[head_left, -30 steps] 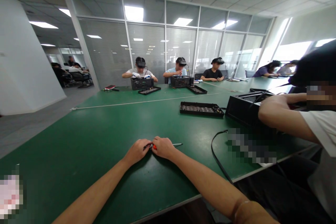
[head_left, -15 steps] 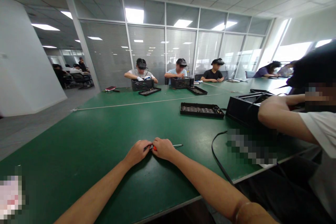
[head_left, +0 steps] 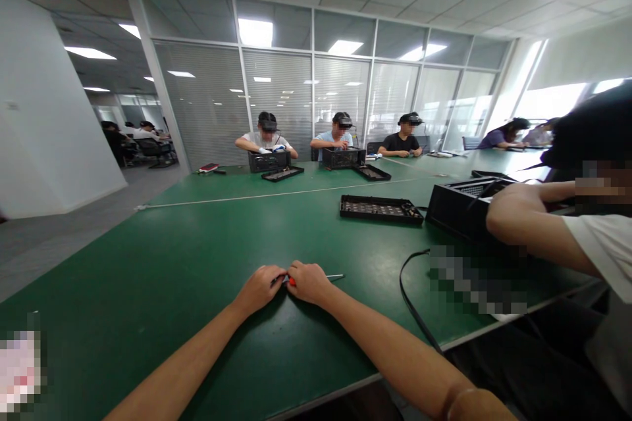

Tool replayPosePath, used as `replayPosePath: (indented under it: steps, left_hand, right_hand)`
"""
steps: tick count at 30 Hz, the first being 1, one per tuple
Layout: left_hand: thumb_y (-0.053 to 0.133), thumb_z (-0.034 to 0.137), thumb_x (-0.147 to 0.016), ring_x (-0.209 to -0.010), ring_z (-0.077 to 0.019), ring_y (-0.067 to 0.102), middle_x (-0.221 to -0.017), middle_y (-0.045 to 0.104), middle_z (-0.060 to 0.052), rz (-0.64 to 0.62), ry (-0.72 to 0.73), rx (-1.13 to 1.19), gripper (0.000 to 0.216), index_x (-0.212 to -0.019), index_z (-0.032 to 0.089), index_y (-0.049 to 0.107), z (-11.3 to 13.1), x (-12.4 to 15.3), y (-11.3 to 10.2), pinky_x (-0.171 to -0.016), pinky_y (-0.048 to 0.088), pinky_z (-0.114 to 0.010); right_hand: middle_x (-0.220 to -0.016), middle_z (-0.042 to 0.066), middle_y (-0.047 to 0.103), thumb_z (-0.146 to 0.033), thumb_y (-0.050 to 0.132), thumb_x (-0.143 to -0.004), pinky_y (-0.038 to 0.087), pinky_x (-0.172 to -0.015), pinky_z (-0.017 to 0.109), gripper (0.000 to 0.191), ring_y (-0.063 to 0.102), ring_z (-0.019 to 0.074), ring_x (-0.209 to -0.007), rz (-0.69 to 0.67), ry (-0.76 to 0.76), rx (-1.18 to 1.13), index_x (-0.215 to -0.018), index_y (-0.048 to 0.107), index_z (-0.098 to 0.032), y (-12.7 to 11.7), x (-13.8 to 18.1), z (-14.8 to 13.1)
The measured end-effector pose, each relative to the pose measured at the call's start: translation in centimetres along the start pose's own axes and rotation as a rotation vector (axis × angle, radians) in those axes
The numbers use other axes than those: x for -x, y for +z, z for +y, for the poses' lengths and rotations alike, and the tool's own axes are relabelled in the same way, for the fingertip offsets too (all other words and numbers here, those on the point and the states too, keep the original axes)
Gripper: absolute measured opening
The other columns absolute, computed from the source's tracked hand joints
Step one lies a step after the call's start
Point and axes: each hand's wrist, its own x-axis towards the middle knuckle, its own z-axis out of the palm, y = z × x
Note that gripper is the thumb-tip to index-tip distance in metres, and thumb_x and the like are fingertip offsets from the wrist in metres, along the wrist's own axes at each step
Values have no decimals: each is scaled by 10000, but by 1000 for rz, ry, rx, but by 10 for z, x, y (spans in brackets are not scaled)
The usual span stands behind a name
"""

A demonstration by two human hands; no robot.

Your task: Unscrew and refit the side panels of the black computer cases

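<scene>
On the green table [head_left: 197, 256], my two hands meet with their fingertips close together. My right hand [head_left: 310, 281] is closed around a screwdriver [head_left: 336, 276]; its thin metal shaft sticks out to the right, and a bit of red-orange handle shows at the fingers. My left hand [head_left: 260, 289] is closed too, its fingers pinched on a small dark piece [head_left: 277, 280] whose kind I cannot make out. Most of the screwdriver's handle is hidden by my right hand.
A black tray-like panel [head_left: 380, 210] lies ahead, beside a black computer case [head_left: 451, 210] under a co-worker's arm [head_left: 518, 210] on the right. A black cable [head_left: 405, 289] curves over the table. Across it, several people sit, some with cases [head_left: 270, 161].
The view has shifted very slightly. Both hands keep the same place and grip, with the screwdriver still in my right hand.
</scene>
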Motion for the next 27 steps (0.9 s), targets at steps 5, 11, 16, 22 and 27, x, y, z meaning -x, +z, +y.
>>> replayPosePath:
  steps: [5, 11, 16, 22, 27]
  left_hand:
    - [405, 198, -833, -817, -144, 554, -888, 629, -38, 1, 3, 7, 205, -922, 178, 589, 0, 0, -1, -769, 419, -289]
    - [406, 201, -835, -826, -148, 549, -895, 627, -38, 0, 5, 12, 201, -921, 182, 587, -1, 0, 0, -775, 418, -290]
    - [397, 206, -840, -810, -147, 551, -877, 627, -38, 5, 8, 3, 205, -916, 181, 585, 0, -1, -1, -764, 422, -290]
    - [410, 195, -825, -828, -151, 549, -877, 626, -49, 20, 9, 10, 201, -915, 174, 589, 0, -1, -1, -783, 424, -299]
    - [428, 181, -809, -866, -163, 539, -898, 621, -54, 21, 23, 30, 190, -911, 172, 588, 0, -1, -2, -813, 424, -327]
  right_hand:
    - [-964, 75, 570, -355, 370, -821, 445, -681, 289, 293, 576, 184, -812, -3, 7, -8, -952, 561, -174, -1, 0, 0]
    - [-965, 77, 570, -349, 372, -820, 441, -698, 289, 289, 571, 181, -831, -9, 10, -13, -955, 562, -178, 1, -1, 1]
    - [-962, 69, 572, -357, 368, -821, 445, -692, 289, 292, 573, 183, -824, 7, 2, -12, -949, 564, -182, 1, -1, 1]
    - [-971, 71, 568, -351, 364, -822, 445, -685, 292, 291, 572, 181, -826, 4, 3, -3, -964, 553, -181, 1, -1, 1]
    - [-976, 74, 565, -338, 354, -831, 442, -692, 291, 286, 569, 178, -833, -6, -3, -9, -962, 551, -177, -1, 0, 1]
